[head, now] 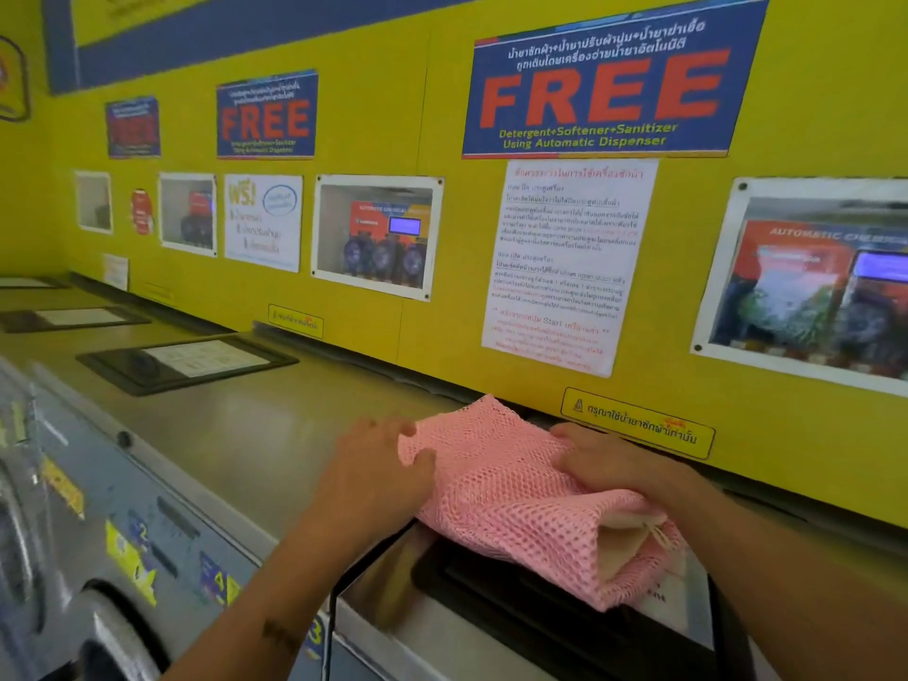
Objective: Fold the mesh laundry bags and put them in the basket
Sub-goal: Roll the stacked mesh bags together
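A pink mesh laundry bag (506,489) lies partly folded on top of a washing machine, over a black dispenser lid. A cream label or inner flap shows at its lower right end. My left hand (378,464) grips the bag's left edge, thumb on top of the mesh. My right hand (604,459) presses down on the bag's right side, fingers closed into the fabric. No basket is in view.
The grey metal machine top (255,425) runs left along the yellow wall (432,267), which carries posters. Black dispenser lids (186,363) sit in the top. A washer's control panel and door (98,557) are at the lower left.
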{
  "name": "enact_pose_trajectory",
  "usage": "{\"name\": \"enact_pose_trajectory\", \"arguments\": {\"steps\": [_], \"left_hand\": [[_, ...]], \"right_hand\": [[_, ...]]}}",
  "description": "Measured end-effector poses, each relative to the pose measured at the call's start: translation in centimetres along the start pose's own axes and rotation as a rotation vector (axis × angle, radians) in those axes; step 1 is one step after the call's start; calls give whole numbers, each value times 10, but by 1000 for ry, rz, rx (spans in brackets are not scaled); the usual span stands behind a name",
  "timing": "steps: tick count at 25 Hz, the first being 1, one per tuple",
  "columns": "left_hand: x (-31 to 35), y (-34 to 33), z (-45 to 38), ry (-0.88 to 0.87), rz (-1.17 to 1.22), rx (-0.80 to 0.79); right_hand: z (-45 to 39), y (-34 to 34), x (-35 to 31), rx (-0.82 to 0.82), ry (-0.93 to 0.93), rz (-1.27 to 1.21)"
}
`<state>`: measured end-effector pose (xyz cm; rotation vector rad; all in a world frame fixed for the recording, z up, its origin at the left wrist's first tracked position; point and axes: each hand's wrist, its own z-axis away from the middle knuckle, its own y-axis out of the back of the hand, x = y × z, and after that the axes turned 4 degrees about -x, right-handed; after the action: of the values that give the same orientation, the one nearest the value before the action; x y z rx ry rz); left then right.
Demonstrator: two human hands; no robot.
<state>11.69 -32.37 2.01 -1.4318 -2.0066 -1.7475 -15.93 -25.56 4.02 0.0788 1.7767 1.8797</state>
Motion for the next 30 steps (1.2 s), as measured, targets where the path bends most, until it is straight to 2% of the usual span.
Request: {"name": "enact_pose_trajectory", "arguments": {"steps": [3, 7, 11, 13, 17, 21, 26, 30], "left_hand": [[10, 3, 21, 125, -267, -260], [22, 1, 21, 216, -161, -314], [33, 8, 30, 268, 142, -130], [40, 10, 45, 234, 117, -40], [39, 11, 80, 154, 132, 165], [31, 12, 124, 182, 214, 304], [18, 49, 178, 224, 211, 507], [-10, 100, 229, 271, 187, 556]], "right_hand": [[4, 1, -12, 28, 44, 13], [31, 3, -24, -2, 121, -73], [50, -1, -32, -101, 217, -326], [58, -7, -39, -108, 298, -415], [66, -24, -54, -188, 472, -435], [77, -30, -71, -270, 580, -477], [127, -38, -123, -184, 824, -449], [176, -64, -173, -158, 957, -458]]}}
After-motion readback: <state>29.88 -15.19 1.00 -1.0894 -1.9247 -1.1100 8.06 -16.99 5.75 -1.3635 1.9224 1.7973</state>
